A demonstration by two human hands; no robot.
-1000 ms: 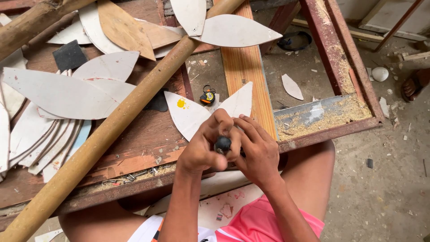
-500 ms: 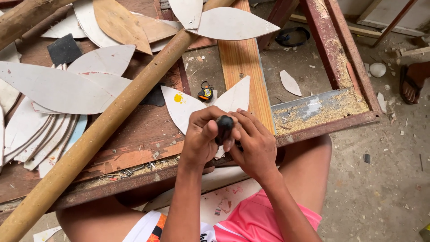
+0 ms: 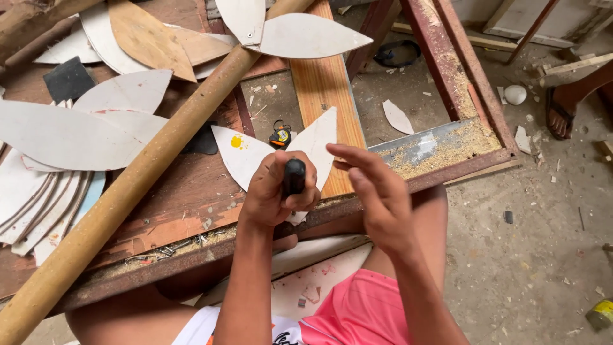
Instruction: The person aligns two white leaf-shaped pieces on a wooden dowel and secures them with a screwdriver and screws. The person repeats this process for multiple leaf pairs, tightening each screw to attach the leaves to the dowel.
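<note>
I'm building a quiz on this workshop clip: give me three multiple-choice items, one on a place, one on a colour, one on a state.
1. Where does the long wooden pole lie?
A. Slanted across the workbench
B. On the floor
C. Upright against a wall

2. What colour is the handle in the left hand?
A. Red
B. Black
C. White

3. How is the right hand?
A. Fisted on the handle
B. Flat on the floor
C. Open, fingers spread, holding nothing

Answers: 1 A, it crosses the bench slantwise; 2 B, the gripped handle is black; 3 C, its fingers are apart beside the handle.
</note>
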